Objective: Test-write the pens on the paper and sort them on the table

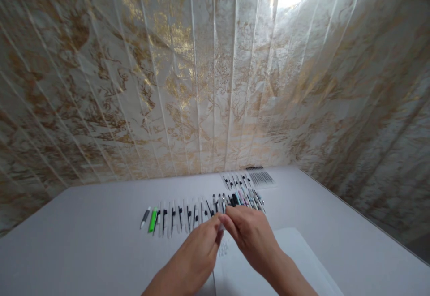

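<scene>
My left hand (200,245) and my right hand (250,231) meet above the table, fingers closed and pressed together at the tips. A small pale bit shows between them; most of what they hold is hidden. Just beyond them runs a row of disassembled pens (180,217), with clear barrels, thin dark refills and black caps. A green highlighter (152,220) and a grey-and-white pen (145,218) lie at the row's left end. Below my hands is white paper (295,246) with small grey marks, too blurred to read.
Behind my right hand lies a cluster of mixed pens (250,199). Farther back are a short row of pen parts (237,182) and a set of dark refills (262,178). The white table (83,233) meets a gold-patterned curtain (174,85) at the back and right.
</scene>
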Motion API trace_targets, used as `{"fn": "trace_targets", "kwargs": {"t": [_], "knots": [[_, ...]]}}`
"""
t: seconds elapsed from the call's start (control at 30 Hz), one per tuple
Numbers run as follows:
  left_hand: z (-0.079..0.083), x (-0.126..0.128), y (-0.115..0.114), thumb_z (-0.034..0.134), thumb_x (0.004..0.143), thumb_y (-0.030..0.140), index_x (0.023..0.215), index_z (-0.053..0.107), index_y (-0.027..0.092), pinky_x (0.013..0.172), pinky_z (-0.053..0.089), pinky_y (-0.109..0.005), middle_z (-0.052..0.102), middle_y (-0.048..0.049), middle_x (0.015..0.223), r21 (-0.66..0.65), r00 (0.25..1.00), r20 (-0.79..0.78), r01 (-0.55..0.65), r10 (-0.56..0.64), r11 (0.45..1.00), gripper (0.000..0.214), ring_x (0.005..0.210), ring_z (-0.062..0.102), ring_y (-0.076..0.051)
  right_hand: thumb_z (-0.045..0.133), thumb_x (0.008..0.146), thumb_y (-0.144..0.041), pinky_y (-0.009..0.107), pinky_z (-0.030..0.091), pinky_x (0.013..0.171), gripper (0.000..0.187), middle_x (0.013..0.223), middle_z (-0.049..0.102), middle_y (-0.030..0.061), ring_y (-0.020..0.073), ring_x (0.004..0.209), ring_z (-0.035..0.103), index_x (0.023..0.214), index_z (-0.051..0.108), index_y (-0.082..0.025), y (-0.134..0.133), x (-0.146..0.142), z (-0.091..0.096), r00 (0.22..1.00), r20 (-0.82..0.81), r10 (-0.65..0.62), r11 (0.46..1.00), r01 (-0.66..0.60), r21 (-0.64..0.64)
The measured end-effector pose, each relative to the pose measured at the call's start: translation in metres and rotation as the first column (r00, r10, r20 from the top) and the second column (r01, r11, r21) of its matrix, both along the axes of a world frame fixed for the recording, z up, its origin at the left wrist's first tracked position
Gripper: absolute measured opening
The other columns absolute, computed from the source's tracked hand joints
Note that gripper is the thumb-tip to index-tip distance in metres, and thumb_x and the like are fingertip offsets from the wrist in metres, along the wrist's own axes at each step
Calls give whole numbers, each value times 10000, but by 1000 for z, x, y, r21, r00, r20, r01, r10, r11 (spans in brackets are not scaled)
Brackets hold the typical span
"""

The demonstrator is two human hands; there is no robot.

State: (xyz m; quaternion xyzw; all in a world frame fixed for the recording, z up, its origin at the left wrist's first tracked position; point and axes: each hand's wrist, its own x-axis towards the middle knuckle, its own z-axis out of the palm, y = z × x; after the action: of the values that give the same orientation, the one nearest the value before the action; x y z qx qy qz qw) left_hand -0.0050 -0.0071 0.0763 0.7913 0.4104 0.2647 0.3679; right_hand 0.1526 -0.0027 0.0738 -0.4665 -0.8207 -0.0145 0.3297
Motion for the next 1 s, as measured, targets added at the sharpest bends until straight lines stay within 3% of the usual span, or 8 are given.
{"fn": "trace_targets", "kwargs": {"t": [0.13,0.33,0.53,0.7,0.87,1.0], "knots": [[-2,-1,1,308,971,253,972,594,199,888,444,-272,679,-66,1058,46,999,-36,7,-6,999,292,960,617,-189,284,1011,-425,237,255,499,522,508,558,-11,122,461,479,574,467,-205,-4,4,4,999,34,-28,991,32,-127],[-2,-4,2,314,948,250,979,594,218,824,454,-298,699,-57,959,48,985,-156,-65,71,997,283,886,633,-217,369,994,-336,245,379,617,278,805,637,43,179,731,566,800,520,-208,-7,8,17,995,58,80,987,-71,-144],[1,-2,2,313,949,244,971,581,211,848,448,-297,689,-62,942,48,989,-141,-34,40,998,271,893,633,-212,282,1016,-382,246,336,559,446,628,594,2,150,572,532,655,481,-213,0,9,8,999,41,14,970,-4,-244],[-4,-4,3,284,951,222,950,544,205,812,444,-320,675,-66,944,40,982,-182,-47,54,998,260,884,632,-224,376,996,-325,235,393,645,251,805,614,21,159,739,562,813,501,-207,-3,10,13,995,-18,97,970,-99,-222],[-7,-6,7,296,941,216,932,528,199,806,441,-322,671,-82,960,43,974,-213,-71,78,997,233,895,631,-229,354,1003,-355,243,356,575,398,633,560,-3,147,593,513,652,468,-206,-1,7,8,999,51,17,970,-4,-245],[-7,-7,6,292,946,219,970,534,207,834,433,-323,669,-70,984,42,978,-198,-53,60,998,243,923,624,-226,369,1002,-343,239,398,655,283,780,598,11,158,727,547,795,511,-213,-3,10,13,995,-23,95,970,-98,-221]]}}
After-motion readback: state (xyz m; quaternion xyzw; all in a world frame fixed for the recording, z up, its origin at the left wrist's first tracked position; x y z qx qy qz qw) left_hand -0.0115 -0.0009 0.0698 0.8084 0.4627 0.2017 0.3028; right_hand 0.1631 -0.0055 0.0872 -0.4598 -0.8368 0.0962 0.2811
